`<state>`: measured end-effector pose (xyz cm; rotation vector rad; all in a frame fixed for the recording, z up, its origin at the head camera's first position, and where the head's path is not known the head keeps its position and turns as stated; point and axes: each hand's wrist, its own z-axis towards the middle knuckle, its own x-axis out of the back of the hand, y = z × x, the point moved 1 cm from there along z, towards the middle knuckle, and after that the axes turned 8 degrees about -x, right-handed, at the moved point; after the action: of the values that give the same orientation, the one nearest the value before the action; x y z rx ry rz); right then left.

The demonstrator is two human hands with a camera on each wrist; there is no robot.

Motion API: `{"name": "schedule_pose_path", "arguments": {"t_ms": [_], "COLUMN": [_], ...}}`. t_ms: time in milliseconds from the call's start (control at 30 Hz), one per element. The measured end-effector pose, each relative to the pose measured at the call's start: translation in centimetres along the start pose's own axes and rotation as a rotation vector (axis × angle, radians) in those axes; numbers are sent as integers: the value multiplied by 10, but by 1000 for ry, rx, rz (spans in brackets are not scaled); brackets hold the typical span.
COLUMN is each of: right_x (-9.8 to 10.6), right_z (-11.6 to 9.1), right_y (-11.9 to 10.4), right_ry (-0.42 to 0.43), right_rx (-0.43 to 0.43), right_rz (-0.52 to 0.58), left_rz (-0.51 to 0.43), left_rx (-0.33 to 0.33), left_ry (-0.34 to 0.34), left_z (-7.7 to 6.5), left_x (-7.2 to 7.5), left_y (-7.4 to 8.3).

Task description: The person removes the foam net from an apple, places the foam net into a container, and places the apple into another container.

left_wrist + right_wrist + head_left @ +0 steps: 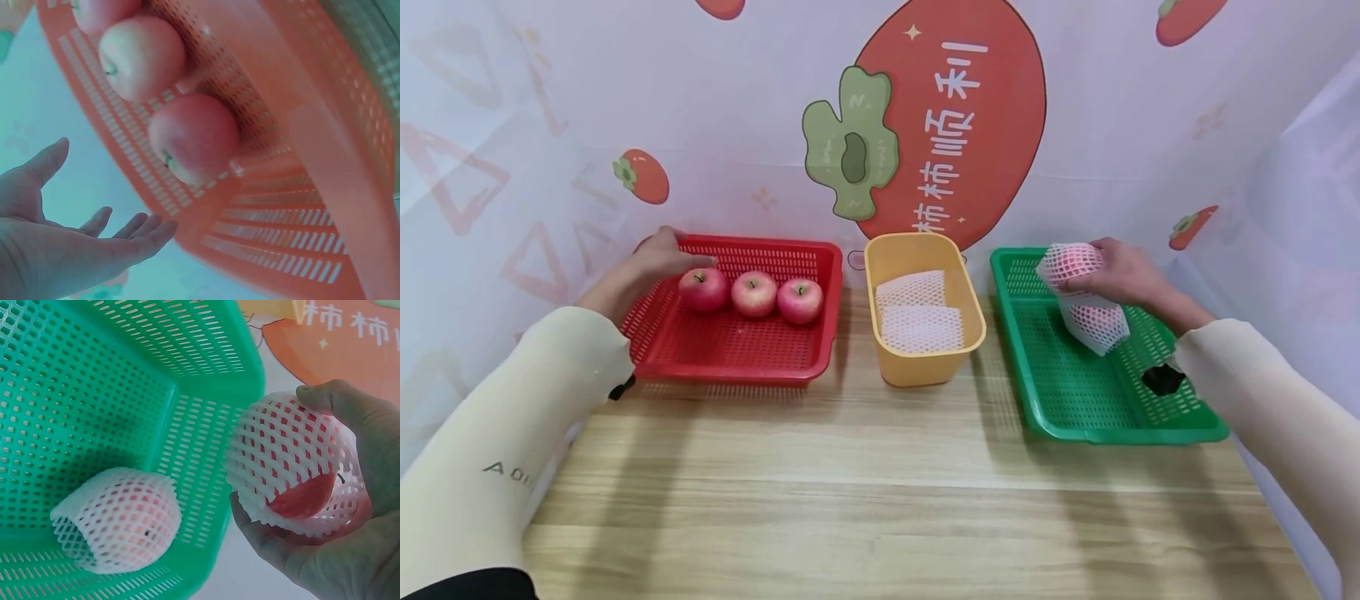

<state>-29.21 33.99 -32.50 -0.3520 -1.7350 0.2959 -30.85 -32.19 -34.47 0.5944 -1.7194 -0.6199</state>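
In my right hand (1123, 271) I grip an apple (306, 497) wrapped in a white foam net (275, 450), held over the far part of the green basket (1037, 400). Below it, a second netted apple (128, 519) lies inside that basket. My left hand (662, 257) is at the far left corner of the red basket (722, 371); its fingers are spread and hold nothing in the left wrist view. Three bare apples (703, 290) (754, 293) (800, 301) sit in a row along the red basket's far side, the leftmost nearest that hand.
Between the two baskets stands a yellow bin (917, 367) with white foam nets (921, 327) in it. All stand on a wood-grain table (880, 500). Behind rises a printed cloth backdrop (760, 100) with a large persimmon picture.
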Motion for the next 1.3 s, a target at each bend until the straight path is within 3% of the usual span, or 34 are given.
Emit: {"name": "schedule_pose_path", "arguments": {"t_ms": [300,800,1067,1300], "right_x": [9,-3,-16,-32], "right_z": [-16,-55,-74,-95], "right_y": [-9,-52,-64,-71], "right_ry": [29,49,72,45], "right_rx": [8,78,126,187], "right_rz": [3,-40,-27,18], "left_rz": [115,81,72,44], "left_rx": [-78,-179,-219,-260], "left_ry": [-1,-49,-68,-71], "left_z": [-9,-27,-38,-49], "left_x": [-7,-39,-53,-66], "left_y": [21,64,82,98]}}
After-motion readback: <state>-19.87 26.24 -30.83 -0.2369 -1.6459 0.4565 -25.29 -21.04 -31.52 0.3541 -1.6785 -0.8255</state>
